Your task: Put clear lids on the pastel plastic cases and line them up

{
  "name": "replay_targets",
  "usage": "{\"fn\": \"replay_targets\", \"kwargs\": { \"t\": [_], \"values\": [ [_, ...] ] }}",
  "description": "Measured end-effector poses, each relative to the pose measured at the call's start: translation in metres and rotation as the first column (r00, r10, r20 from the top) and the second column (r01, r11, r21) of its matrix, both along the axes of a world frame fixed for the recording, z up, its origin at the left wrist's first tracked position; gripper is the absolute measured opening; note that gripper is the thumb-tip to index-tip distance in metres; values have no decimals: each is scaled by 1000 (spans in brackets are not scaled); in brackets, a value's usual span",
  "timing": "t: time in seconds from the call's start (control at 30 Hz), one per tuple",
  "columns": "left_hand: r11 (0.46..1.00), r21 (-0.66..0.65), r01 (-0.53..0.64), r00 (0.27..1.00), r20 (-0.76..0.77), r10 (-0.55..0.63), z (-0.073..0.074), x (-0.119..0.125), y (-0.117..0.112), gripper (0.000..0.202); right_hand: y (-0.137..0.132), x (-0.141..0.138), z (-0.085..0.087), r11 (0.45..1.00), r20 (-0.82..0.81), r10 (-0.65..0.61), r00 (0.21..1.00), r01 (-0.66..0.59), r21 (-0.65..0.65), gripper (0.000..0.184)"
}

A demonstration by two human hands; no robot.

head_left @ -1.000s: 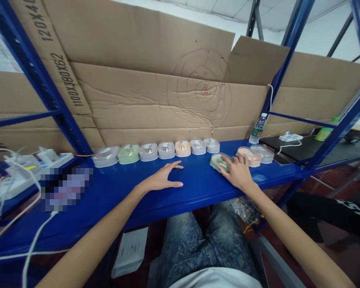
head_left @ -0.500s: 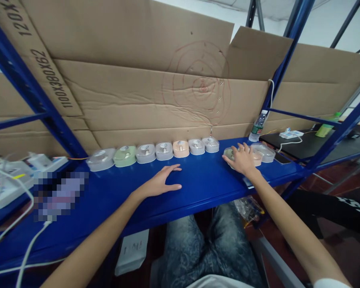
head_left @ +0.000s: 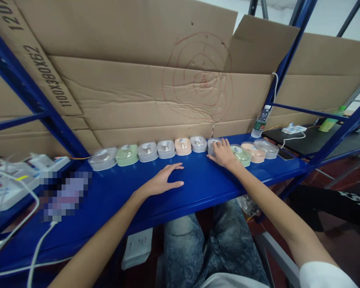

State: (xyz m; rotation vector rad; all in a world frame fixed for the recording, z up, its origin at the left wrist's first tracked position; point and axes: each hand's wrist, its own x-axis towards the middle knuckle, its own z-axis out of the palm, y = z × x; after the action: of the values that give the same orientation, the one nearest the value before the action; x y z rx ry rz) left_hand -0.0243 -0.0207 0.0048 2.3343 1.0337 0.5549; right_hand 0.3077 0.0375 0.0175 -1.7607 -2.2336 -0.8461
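A row of small clear-lidded cases runs along the back of the blue shelf (head_left: 108, 196), grey, green and peach ones, from the leftmost grey case (head_left: 103, 158) to a peach case (head_left: 183, 146) and beyond. My right hand (head_left: 223, 154) lies with its fingers spread on top of a grey case (head_left: 210, 143). Just right of that hand stand a green case (head_left: 241, 155), a peach case (head_left: 253, 151) and a clear grey case (head_left: 267, 148). My left hand (head_left: 162, 182) rests flat and open on the bare shelf, in front of the row, holding nothing.
Cardboard sheets (head_left: 138, 92) back the shelf between blue uprights (head_left: 33, 84). Chargers (head_left: 48, 162) and white cables (head_left: 33, 240) lie at the left. A water bottle (head_left: 260, 125), a power strip (head_left: 294, 129) and a green cup (head_left: 330, 124) stand at the right.
My right hand slid the green case from the shelf's front back into the row, then moved left onto the grey case. My left hand stayed put.
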Motion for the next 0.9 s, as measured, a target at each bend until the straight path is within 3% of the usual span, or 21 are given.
{"fn": "replay_targets", "kwargs": {
  "t": [0.37, 0.53, 0.63, 0.73, 0.83, 0.9],
  "values": [
    [999, 20, -33, 999, -16, 33, 2, 1, -1, 69, -89, -22, -8, 988, -136, 127, 983, -112, 109, 41],
    [1000, 20, -23, 1000, -5, 23, 1, 2, 0, 66, -106, -33, -14, 946, -244, 322, 915, -304, 111, 35],
    [1000, 20, -18, 998, 61, 17, -3, 3, 2, 71, -106, -39, -22, 857, -379, 507, 774, -500, 125, 34],
    [1000, 19, -17, 983, 180, 14, -7, 3, 4, 89, -103, -43, -26, 720, -511, 639, 575, -681, 133, 42],
    [999, 45, -10, 981, 194, 1, -9, 3, 3, 106, -100, -43, -24, 590, -604, 676, 422, -801, 102, 43],
    [998, 66, -20, 990, 141, 10, -7, 5, 0, 111, -97, -41, -21, 548, -653, 659, 374, -833, 75, 43]
  ]
}}
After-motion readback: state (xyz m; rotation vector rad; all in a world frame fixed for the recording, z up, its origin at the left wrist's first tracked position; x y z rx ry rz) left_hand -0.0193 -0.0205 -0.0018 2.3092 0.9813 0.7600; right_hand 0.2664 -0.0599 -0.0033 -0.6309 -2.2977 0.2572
